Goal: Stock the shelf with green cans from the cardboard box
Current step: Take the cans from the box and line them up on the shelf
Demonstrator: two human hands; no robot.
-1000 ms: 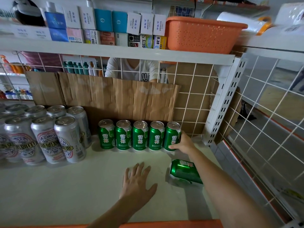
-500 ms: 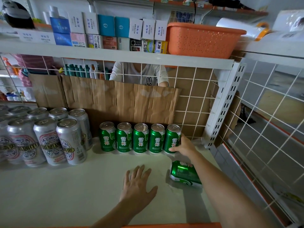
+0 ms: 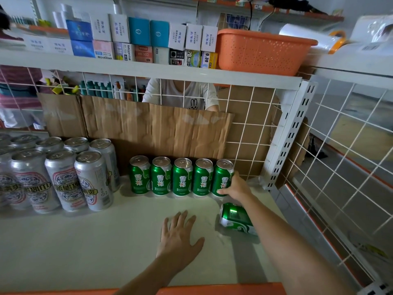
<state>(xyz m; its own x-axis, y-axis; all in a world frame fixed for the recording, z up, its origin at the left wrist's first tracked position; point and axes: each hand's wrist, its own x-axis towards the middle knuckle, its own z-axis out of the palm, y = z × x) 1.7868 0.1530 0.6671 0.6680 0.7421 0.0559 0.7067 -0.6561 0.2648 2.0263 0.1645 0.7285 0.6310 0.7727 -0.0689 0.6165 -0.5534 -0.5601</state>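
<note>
Gripping the rightmost green can, right hand reaches past flat left hand.

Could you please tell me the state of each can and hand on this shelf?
Four left green cans, upright in a row.
End green can, upright, gripped by the right hand.
Sixth green can, lying on its side.
Silver cans, upright.
Left hand, flat on the shelf, fingers spread.

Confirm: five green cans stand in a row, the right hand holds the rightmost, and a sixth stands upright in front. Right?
No. The head view shows the sixth green can lying on its side, not upright. The row of five and the right hand holding the rightmost can are as stated.
</note>
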